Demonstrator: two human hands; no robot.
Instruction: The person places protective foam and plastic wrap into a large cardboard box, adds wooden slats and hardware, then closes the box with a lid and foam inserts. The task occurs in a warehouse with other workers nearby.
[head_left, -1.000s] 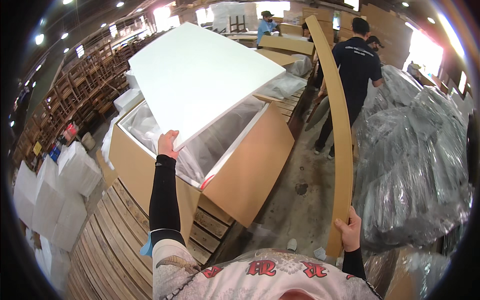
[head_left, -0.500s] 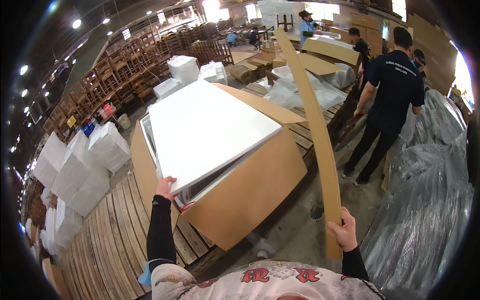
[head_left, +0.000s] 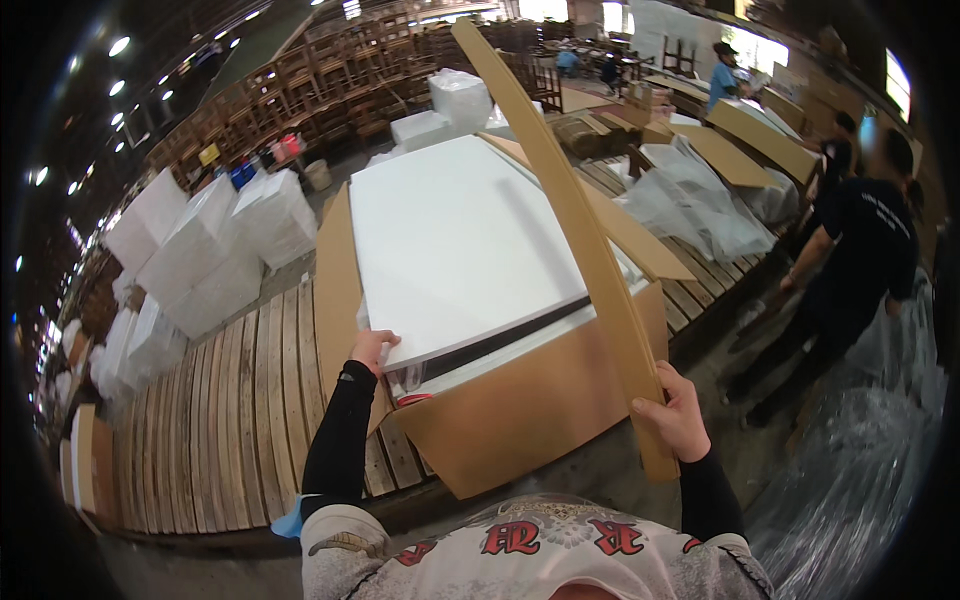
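A large open cardboard box [head_left: 530, 415] lies on wooden slats before me, its flaps spread. On top of its contents rests a white foam sheet [head_left: 460, 240], set back from the near wall so that a dark strip and a white edge show. My left hand [head_left: 375, 350] grips the near left corner of the sheet. Under that corner sits a small red thing [head_left: 413, 399] that I cannot make out. My right hand [head_left: 676, 410] is closed round the lower part of a long, narrow cardboard strip [head_left: 560, 190], which stands tilted across the box's right side.
Wooden slats [head_left: 240, 410] run to the left. White wrapped blocks [head_left: 205, 235] are stacked beyond them. Clear plastic film [head_left: 850, 480] heaps up at the right, near a person in dark clothes [head_left: 860, 260]. Another opened carton [head_left: 760, 140] and wooden chairs [head_left: 330, 80] stand farther back.
My view has turned to the right. The cardboard strip has swung left, over the box's right side. The white sheet now lies straighter on the box, with my left hand still on its corner.
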